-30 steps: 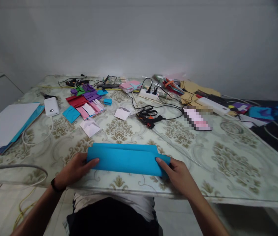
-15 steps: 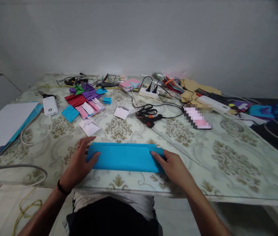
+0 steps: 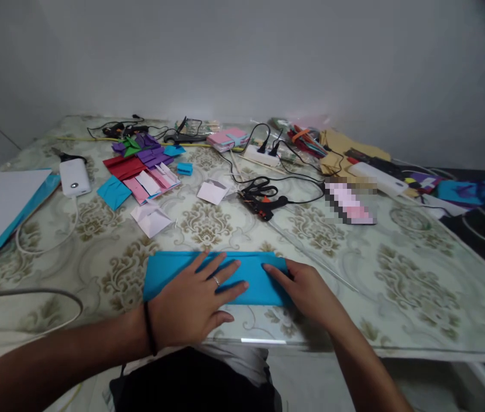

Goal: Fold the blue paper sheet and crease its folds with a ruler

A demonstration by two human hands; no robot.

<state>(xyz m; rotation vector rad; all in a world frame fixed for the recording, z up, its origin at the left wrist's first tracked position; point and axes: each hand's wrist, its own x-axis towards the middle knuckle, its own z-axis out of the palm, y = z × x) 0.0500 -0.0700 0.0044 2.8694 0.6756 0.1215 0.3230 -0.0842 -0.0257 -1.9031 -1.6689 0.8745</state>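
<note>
A folded strip of blue paper point(image 3: 167, 269) lies flat near the front edge of the table. My left hand point(image 3: 199, 294) rests across its middle, palm down with the fingers spread, and covers part of the lower edge. At the paper's right end my right hand point(image 3: 300, 286) grips it, thumb on top and the other fingers out of sight underneath. Beyond the strip lie a pale folded paper piece point(image 3: 151, 219) and another white folded piece point(image 3: 213, 192).
Folded papers in red point(image 3: 124, 167), purple and pink are heaped behind, left of centre. A black glue gun point(image 3: 263, 206) and a white power strip point(image 3: 261, 155) with cords sit further back. A white power bank point(image 3: 74, 177) and paper sheets point(image 3: 6, 200) are at left.
My left hand has let go of the paper's left end and moved right onto its middle, fingers now spread flat. My right hand keeps its hold on the right end.
</note>
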